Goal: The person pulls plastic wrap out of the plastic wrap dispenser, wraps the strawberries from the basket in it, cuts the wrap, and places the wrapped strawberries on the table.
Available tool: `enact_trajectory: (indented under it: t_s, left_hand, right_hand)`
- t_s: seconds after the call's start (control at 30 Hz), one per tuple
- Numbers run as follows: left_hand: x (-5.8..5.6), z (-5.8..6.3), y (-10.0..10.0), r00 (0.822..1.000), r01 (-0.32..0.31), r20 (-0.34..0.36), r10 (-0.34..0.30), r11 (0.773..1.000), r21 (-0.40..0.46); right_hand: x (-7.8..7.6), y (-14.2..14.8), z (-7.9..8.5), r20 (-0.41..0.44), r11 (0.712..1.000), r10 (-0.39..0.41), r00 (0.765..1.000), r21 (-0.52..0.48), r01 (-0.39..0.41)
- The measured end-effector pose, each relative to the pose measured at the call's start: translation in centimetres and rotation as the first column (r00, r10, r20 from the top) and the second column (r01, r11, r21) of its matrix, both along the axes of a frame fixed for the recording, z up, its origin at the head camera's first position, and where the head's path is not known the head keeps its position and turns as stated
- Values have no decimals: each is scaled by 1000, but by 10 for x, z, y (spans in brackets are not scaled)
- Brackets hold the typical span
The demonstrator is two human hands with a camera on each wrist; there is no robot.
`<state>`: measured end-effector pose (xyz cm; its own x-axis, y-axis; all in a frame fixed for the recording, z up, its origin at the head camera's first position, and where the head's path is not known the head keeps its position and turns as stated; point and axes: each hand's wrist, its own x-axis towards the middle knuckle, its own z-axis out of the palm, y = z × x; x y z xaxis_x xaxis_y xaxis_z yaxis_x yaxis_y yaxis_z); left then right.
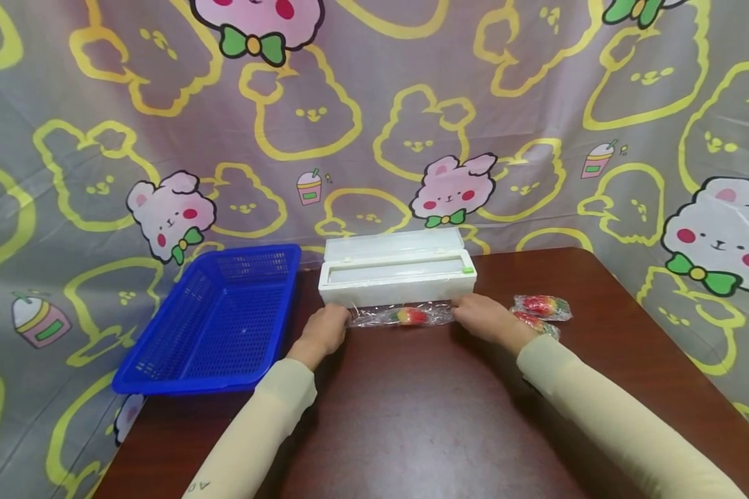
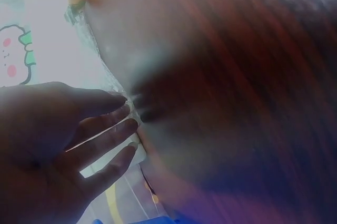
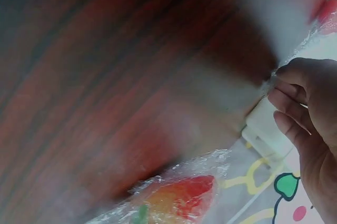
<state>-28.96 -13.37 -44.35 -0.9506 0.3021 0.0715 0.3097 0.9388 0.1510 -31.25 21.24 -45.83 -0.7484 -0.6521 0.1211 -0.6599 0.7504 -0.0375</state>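
My left hand (image 1: 326, 327) pinches the left end of a strip of clear cling film (image 1: 372, 317), just in front of a white film dispenser box (image 1: 399, 290). At the strip's other end, my right hand (image 1: 483, 317) pinches the film between thumb and fingertips. A red, yellow and green fruit-like piece (image 1: 412, 317) lies in the strip's middle, between both hands. In the right wrist view, the thumb and fingers (image 3: 297, 116) meet at the film's edge. The left wrist view shows the left thumb and fingers (image 2: 100, 142) at the film.
Two similar film-wrapped pieces (image 1: 543, 307) lie right of my right hand. A blue plastic basket (image 1: 225, 383) stands at the table's left. The dispenser's lid (image 1: 394, 242) is raised, with a small green part (image 1: 468, 269) at its right end. Behind the brown table (image 1: 424, 416) hangs a patterned curtain (image 1: 374, 138).
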Motion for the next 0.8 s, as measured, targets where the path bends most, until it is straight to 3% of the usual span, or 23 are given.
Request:
enact_trajectory:
  t_s: [0.1,0.17,0.33,0.47,0.8]
  left_hand:
    - [2,1,0,1000,-4,5,4,1000,2]
    - [4,2,0,1000,0,1,0,1000,-3]
    - [12,5,0,1000,16,0,-16,999,-29]
    - [20,5,-1,999,38,5,-38,998,-48]
    - [61,15,-4,989,135,-57,-136,990,-29]
  right_hand:
    - [1,3,-2,-66,998,51,997,38,-49]
    - [2,4,-2,-65,997,60,996,50,-57]
    - [11,8,1,11,997,51,999,64,-52]
    - [21,10,4,36,992,91,995,86,-93]
    - [53,20,12,71,989,146,987,29,-148]
